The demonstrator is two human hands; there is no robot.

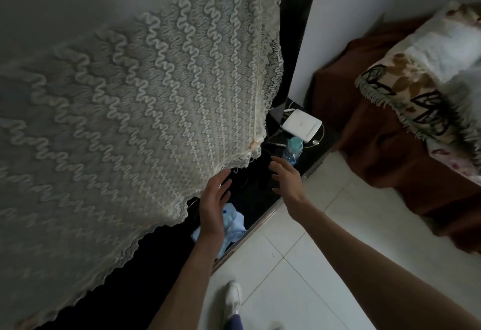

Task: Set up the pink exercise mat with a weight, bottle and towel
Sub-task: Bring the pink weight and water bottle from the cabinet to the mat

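Observation:
A clear plastic bottle with a pale green cap and a blue label stands on a dark low surface, just beyond my right hand. That hand is open, fingers spread, a short way from the bottle and not touching it. My left hand is open too, hovering at the lower edge of a cream lace cloth. Under the left hand lies a light blue towel or cloth on the dark surface. No pink mat or weight is in view.
A white router with cables sits behind the bottle. A white wall panel rises to the right. A brown-covered bed with a patterned fringed blanket stands at right. White floor tiles and my shoe are below.

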